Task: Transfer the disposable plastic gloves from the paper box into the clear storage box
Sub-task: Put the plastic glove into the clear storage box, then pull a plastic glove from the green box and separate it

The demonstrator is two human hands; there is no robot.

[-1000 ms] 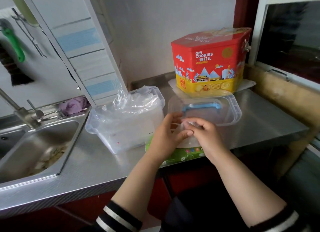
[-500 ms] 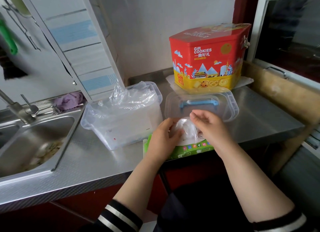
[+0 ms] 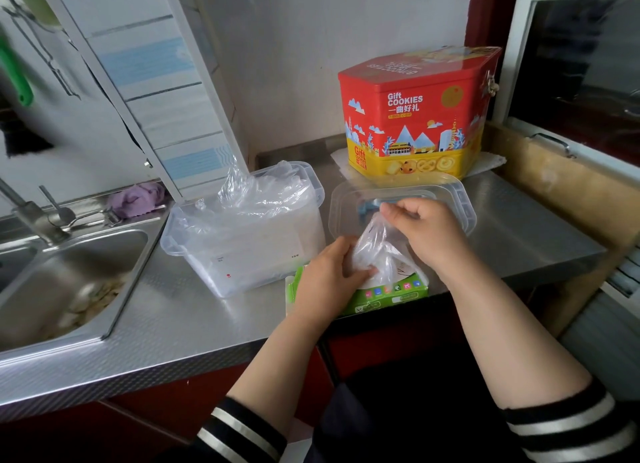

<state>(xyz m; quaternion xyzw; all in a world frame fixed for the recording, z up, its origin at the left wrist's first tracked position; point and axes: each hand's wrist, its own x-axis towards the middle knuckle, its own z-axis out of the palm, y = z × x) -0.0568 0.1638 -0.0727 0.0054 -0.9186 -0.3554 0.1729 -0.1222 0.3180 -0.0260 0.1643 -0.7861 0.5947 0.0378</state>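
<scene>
Now both hands, left hand (image 3: pixel 329 275) and right hand (image 3: pixel 427 230), pinch gloves (image 3: pixel 377 251) above the paper box (image 3: pixel 391 294); next, carry them toward ten o'clock into the storage box (image 3: pixel 249 244).

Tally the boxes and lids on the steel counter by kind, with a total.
Clear plastic storage box stuffed with clear gloves: 1
Clear plastic lid with blue handle: 1
Green paper glove box: 1
Red and yellow cookie tin: 1
Total: 4
</scene>
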